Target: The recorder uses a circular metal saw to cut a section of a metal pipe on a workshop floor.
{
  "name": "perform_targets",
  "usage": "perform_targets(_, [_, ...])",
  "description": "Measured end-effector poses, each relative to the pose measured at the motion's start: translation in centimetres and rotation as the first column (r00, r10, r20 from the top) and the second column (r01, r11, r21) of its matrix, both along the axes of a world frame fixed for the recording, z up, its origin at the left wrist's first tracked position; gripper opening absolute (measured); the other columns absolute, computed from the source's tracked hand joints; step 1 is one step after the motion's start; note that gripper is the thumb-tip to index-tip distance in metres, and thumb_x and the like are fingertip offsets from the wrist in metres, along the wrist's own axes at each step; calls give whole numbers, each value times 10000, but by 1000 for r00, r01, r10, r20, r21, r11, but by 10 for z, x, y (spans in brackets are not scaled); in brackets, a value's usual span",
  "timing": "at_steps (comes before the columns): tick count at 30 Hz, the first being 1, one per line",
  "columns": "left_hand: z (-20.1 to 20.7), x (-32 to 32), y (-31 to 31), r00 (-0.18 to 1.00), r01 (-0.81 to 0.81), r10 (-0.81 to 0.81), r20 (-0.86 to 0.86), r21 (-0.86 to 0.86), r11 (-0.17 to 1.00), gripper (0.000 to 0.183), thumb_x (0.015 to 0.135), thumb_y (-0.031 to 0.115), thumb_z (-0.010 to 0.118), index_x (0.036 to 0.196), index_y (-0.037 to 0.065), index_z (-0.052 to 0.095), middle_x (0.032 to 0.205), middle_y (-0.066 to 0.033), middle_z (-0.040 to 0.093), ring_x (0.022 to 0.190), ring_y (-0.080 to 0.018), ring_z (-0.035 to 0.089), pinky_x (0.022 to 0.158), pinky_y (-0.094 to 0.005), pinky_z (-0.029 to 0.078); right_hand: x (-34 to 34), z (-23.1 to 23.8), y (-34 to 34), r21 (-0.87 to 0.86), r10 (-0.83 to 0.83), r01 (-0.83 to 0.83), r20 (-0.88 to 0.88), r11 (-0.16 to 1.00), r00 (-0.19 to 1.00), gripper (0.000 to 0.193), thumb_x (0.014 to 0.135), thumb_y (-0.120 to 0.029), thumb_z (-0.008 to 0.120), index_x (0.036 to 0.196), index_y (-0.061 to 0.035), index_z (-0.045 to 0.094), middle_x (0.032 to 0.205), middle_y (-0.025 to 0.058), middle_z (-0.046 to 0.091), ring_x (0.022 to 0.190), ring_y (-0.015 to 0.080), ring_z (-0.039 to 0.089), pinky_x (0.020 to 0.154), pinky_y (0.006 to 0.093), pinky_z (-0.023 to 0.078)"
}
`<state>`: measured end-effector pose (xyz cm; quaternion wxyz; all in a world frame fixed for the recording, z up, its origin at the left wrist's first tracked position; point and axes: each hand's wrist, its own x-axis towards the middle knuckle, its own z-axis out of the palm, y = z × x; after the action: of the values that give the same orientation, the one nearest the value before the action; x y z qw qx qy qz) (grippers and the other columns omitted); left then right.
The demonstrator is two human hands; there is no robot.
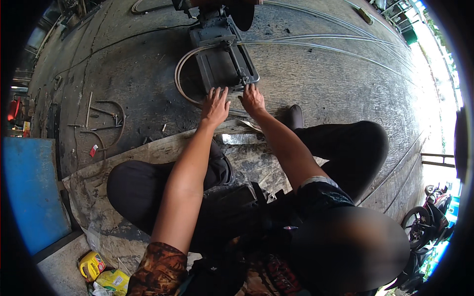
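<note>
A grey cut-off saw [216, 72] with a flat base stands in front of me, and its dark round disc [243, 17] shows at the top edge. My left hand [215, 106] lies at the base's near edge with its fingers spread, holding nothing. My right hand [253, 99] is at the near right corner, fingers curled around the end of the vise screw [238, 64], though its exact grip is partly hidden. Across the vise runs a thin metal rod [276, 43], which bends into a brownish loop [178, 74] left of the base.
Long rods [340, 37] stretch right over the worn floor. Bent rods [121, 111] and small metal pieces lie at left, near a blue panel [34, 182]. A silvery strip [242, 139] lies between my legs. Yellow packages [92, 265] sit lower left; a motorcycle [419, 224] stands right.
</note>
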<state>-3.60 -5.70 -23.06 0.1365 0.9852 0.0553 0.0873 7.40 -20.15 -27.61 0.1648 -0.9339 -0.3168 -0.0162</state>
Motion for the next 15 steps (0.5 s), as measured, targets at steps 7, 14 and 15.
perform_targets(7, [4, 14, -15, 999, 14, -13, 39, -24, 1000, 515, 913, 243, 571, 1368, 39, 442, 1326, -183, 474, 1249, -363, 410, 1056, -459, 349, 41, -43, -4, 314, -337, 864, -825, 394, 454, 399, 910, -276, 592, 1136, 39, 502, 1018, 246, 656, 906, 422, 656, 831, 456, 509])
perform_targets(14, [-11, -2, -2, 999, -47, 47, -7, -20, 999, 513, 902, 225, 578, 1360, 34, 446, 1315, -188, 482, 1241, -361, 422, 1046, -463, 359, -3, -18, 3, 281, -192, 155, 107, 947, 976, 462, 803, -236, 718, 1165, -34, 513, 924, 268, 618, 816, 495, 601, 815, 496, 507])
perform_targets(15, [-11, -2, -3, 999, -50, 50, -13, -17, 999, 513, 902, 225, 578, 1360, 34, 446, 1315, -188, 482, 1241, -361, 422, 1046, -463, 359, -2, -20, 5, 282, -189, 154, 101, 947, 977, 462, 803, -236, 718, 1165, -34, 513, 924, 268, 618, 816, 495, 601, 815, 496, 507])
